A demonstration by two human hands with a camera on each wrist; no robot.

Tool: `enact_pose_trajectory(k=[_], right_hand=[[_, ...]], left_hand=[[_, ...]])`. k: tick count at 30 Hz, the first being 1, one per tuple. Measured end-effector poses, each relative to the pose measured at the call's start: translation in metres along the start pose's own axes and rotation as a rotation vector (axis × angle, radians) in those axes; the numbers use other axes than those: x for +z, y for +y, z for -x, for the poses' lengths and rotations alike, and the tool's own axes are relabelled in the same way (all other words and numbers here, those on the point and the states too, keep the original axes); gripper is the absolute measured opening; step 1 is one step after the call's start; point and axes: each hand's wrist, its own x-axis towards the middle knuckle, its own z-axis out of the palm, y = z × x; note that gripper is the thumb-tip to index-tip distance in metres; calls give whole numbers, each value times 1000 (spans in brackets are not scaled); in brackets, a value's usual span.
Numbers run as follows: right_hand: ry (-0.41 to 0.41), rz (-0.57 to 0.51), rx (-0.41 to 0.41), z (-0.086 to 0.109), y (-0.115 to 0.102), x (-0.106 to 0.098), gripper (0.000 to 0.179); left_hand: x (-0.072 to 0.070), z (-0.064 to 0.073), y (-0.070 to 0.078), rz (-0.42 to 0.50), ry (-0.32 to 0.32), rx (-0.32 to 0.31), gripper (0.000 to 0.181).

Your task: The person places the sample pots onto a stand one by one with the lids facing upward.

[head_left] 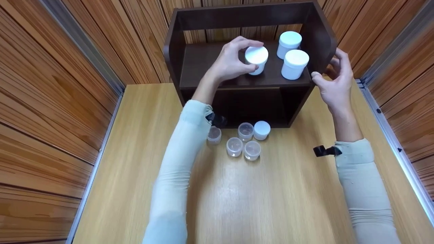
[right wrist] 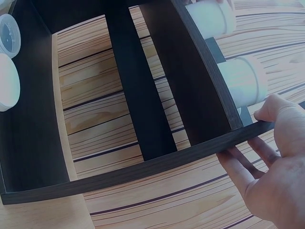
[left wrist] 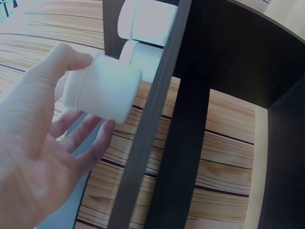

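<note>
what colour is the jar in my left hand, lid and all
The jar is white, lid included, clearest in the left wrist view.

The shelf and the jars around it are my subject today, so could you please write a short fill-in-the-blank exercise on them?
1. The person's ____ hand holds a jar.
2. Besides it, ____ white jars stand on the upper level of the shelf.
3. On the table, ____ clear jars stand near a white-lidded jar.
4. The other hand grips the shelf's side panel on the ____ of the head view.

Missing words: left; two; four; right.
</note>
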Motion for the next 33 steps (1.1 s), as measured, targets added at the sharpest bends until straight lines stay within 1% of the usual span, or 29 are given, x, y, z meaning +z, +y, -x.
enact_pose_trajectory(k=[10,13,15,17,21,27,33], right_hand=[[1,-16,22,0,1,1,62],[-5,-20,22,0,0,1,62],[-7,-13,26,-1,0,1,62],[-6,-5,31,-1,-1,1,62],[3,-14,31,-1,-1,1,63],[3,-32,20,0,-1,3,63],[-4,-19,21,0,-2,4,63]], left_hand=[[18,-13,-9,40,220,-93,57],[22,-18,-12,47,275,-120,58],[25,-22,-14,49,298,-138,58],[28,-26,-15,48,309,-163,58],[33,-31,-16,32,320,-190,59],[34,-36,-17,-9,322,-220,61],[36,-39,-16,9,328,-251,62]])
